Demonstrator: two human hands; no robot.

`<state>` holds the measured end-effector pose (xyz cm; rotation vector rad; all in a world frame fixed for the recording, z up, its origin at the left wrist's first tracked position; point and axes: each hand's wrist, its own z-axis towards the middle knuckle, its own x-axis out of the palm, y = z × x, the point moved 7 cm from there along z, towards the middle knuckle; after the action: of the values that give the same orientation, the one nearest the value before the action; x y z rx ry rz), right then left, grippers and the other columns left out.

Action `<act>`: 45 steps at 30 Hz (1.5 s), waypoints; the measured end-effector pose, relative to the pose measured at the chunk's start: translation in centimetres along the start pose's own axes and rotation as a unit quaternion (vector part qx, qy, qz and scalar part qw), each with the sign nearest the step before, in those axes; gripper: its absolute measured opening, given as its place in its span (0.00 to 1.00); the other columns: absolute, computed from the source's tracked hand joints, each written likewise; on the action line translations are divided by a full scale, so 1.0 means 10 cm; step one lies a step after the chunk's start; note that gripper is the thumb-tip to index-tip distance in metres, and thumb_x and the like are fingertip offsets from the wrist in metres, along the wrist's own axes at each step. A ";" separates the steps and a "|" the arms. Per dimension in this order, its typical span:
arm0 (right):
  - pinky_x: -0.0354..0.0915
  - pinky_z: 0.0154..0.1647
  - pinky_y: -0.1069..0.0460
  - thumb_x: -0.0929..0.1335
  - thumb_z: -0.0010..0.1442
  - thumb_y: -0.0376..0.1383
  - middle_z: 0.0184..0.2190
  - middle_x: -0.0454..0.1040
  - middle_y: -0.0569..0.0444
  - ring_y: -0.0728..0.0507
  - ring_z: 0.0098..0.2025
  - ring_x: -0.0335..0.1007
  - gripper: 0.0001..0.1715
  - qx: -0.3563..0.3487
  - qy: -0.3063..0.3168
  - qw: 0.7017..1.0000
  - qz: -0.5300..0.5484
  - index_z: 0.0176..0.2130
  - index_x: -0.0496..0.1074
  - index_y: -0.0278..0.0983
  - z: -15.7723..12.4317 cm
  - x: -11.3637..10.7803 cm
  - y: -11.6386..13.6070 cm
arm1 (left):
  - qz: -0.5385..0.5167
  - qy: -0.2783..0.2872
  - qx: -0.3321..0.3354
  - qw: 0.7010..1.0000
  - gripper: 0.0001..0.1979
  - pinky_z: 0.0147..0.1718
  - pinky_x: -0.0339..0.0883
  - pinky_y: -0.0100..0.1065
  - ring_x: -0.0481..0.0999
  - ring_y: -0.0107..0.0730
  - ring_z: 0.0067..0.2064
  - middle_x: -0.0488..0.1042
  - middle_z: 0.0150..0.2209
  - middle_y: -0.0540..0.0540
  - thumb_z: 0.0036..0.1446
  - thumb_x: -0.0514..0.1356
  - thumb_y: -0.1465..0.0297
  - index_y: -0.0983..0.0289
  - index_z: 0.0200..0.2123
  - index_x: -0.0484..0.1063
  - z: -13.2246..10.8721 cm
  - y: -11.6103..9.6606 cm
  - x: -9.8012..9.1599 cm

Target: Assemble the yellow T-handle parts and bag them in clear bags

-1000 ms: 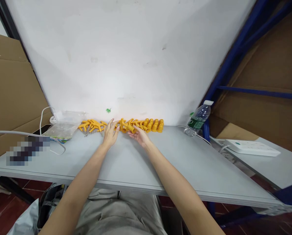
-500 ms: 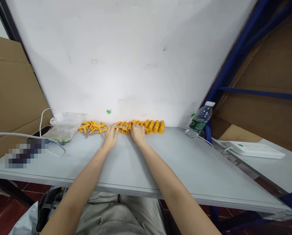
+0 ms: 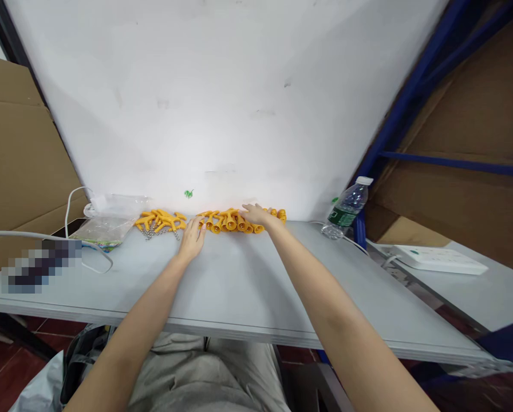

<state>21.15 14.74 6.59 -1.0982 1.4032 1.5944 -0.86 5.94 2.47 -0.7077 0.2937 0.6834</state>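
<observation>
Along the foot of the white board lies a row of yellow plastic pieces with flared, hollow cup ends (image 3: 231, 223). My left hand (image 3: 192, 240) rests with fingers stretched out at the left end of this row, touching it. Above the row's right part, my right hand (image 3: 255, 214) reaches with fingers extended, palm down; nothing shows in it. Its forearm partly hides several yellow cup-shaped pieces (image 3: 281, 214). To the left of my left hand is a pile of yellow branched pieces (image 3: 164, 218) with small metal chains (image 3: 153, 232).
A clear plastic bag (image 3: 106, 229) and a white cable (image 3: 95, 246) lie at the left. A plastic water bottle (image 3: 348, 209) leans at the right, near a blue metal frame (image 3: 379, 137). Beyond it sits a white power strip (image 3: 439, 258). Cardboard (image 3: 20, 149) stands at the left.
My right hand has lifted off the yellow pieces and moved right, uncovering the middle of the row. The left hand stays nearly where it was. The view has shifted slightly.
</observation>
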 end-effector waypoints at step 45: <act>0.65 0.45 0.46 0.66 0.58 0.33 0.44 0.74 0.41 0.37 0.45 0.71 0.11 -0.063 -0.186 0.977 0.087 0.43 0.71 0.34 -0.57 0.46 -0.24 | 0.178 -0.042 -0.331 0.926 0.08 0.52 0.54 0.57 0.64 0.56 0.58 0.72 0.50 0.68 0.53 0.60 0.77 0.64 0.38 0.70 0.18 0.73 -0.45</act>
<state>22.38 9.36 1.20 -0.7084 1.1830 1.9210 -9.04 9.11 2.29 -1.2823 0.1032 1.1826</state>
